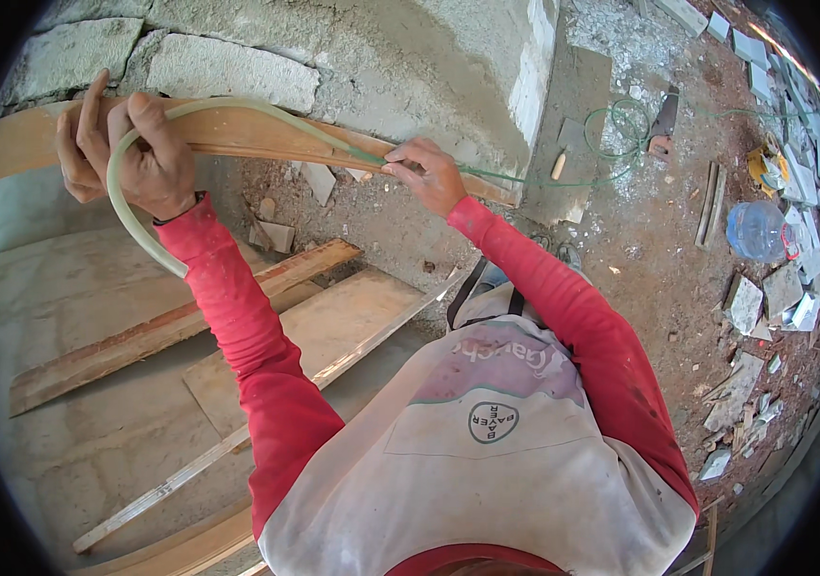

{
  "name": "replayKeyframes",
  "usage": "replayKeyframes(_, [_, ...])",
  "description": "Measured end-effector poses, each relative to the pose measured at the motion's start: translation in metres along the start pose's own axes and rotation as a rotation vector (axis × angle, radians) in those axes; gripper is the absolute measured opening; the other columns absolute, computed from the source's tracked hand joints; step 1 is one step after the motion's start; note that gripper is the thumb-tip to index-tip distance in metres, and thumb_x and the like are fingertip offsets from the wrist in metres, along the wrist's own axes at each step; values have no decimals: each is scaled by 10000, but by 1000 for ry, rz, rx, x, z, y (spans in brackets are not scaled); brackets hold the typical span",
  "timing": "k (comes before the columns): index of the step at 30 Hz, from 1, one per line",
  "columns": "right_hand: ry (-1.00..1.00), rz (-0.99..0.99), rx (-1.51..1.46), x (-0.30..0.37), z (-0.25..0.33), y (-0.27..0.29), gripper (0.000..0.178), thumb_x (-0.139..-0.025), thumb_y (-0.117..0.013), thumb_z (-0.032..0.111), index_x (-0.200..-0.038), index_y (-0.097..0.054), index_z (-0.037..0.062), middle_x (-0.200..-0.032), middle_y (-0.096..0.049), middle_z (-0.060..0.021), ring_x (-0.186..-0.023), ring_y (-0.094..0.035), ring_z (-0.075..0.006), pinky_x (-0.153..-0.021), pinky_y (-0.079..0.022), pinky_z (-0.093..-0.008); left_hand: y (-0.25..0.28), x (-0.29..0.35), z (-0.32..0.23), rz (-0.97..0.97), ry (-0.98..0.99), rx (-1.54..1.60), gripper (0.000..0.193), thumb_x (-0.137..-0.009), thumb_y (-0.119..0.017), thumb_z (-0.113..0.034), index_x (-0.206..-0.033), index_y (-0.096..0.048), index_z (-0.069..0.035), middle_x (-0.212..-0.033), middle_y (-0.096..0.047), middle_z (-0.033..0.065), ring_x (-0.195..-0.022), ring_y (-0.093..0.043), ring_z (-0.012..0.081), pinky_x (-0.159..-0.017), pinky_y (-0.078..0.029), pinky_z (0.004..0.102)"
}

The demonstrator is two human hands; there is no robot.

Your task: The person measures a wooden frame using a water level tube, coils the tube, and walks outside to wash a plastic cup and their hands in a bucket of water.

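Note:
A pale, translucent hose (pixel 285 115) arches in front of a long wooden board (pixel 237 132) set along the rough wall. My left hand (pixel 132 158), at the board's left part, has the hose curving through it between thumb and fingers; its index finger points up, and the other fingers are bent. From there the hose bends down to my left sleeve. My right hand (pixel 424 173) pinches the hose by the board's lower edge, where it runs into a thin green hose (pixel 496 177). The green hose trails right into loose coils on the ground.
Wooden planks (pixel 180 331) and a wide board (pixel 372 302) lie below on the left. On the right are a handsaw (pixel 663 125), a trowel with a wooden handle (pixel 559 166), a clear blue jug (pixel 756 230) and broken tile pieces (pixel 744 305). A plastered wall (pixel 410 58) rises ahead.

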State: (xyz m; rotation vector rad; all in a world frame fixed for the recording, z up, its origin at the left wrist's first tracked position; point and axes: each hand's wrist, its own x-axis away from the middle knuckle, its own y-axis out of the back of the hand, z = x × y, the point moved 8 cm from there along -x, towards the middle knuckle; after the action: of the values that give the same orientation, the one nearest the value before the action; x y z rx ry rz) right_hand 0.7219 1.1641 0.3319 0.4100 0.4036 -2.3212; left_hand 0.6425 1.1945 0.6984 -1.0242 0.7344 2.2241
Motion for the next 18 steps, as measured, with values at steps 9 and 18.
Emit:
replayKeyframes(9, [76, -38, -11, -7, 19, -4, 126, -821, -720, 125, -938, -699, 81, -876, -638, -77, -834, -620, -262, -727, -496, -352, -9, 32, -16, 43, -52, 43, 361, -887, -620, -410, -579, -614, -222, -1148, -670, -160, -1336, -359, 281, -1143, -45, 540])
replayKeyframes(18, [29, -80, -28, -7, 25, -11, 129, -813, -737, 150, -921, -709, 84, -852, -636, -60, -795, -627, -237, -692, -492, -332, -8, 51, -20, 17, 7, 183, 391, -908, -601, -360, -547, -584, -211, -1078, -694, -142, -1306, -388, 258, -1151, -73, 533])
